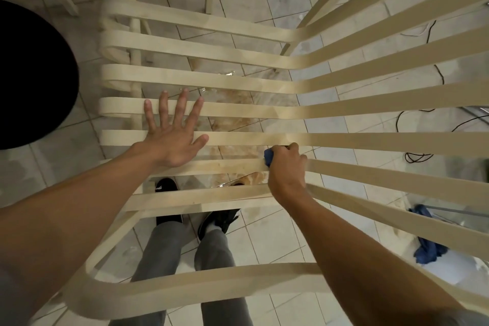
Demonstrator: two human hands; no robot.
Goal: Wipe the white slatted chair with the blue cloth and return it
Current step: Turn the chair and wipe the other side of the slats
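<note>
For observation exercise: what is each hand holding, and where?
The right hand grips the blue cloth bunched in its fist; left hand rests flat on the chair, empty.

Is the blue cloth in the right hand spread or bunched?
Bunched: the blue cloth is a small wad inside the gripping right hand.

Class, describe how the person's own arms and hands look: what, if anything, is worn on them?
Both forearms are bare. The left hand and right hand wear no gloves, and no watch or rings show. What looks like a grey sleeve edges each lower corner.
</note>
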